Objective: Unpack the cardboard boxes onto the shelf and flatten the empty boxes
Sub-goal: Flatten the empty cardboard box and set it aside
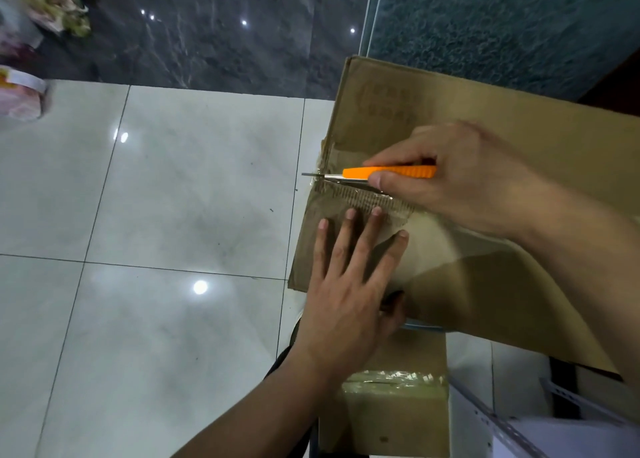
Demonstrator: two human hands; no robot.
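The right hand grips an orange-handled utility knife, blade pointing nine o'clock along the taped seam of the brown cardboard box; at six o'clock the left hand presses flat, fingers spread.

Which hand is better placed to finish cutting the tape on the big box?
The right hand. It grips the orange knife, whose blade lies at the taped seam near the edge of the cardboard box. The left hand lies flat on the box, holding no tool.

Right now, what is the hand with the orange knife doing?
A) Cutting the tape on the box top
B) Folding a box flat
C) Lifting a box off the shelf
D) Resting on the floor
A: the right hand holds the orange knife with its blade in the taped seam of the cardboard box, while the left hand presses flat on it.
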